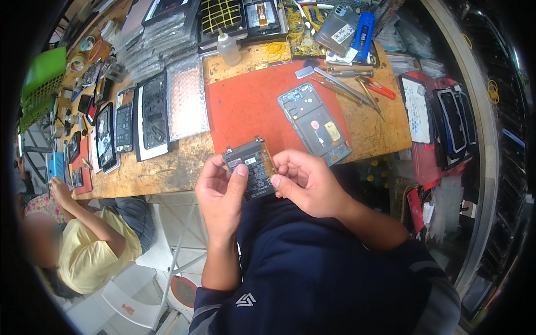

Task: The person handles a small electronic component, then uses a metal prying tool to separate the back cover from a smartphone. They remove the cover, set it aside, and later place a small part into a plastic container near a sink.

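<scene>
A dark grey rectangular battery with a small white label and a golden-brown flex strip along its right side is held up at the wooden bench's front edge. My left hand grips its left side, thumb on the face. My right hand has thumb and fingers closed on the right edge by the strip. Just beyond, on the orange-red mat, lies an opened grey phone housing. Tweezers, screwdrivers and red-handled pliers lie at the mat's upper right.
Phone parts, stacked bubble-wrap sleeves and a bottle crowd the wooden bench. A red case holding frames stands right. A person in yellow sits left, near white chairs. A metal-framed edge runs down the right.
</scene>
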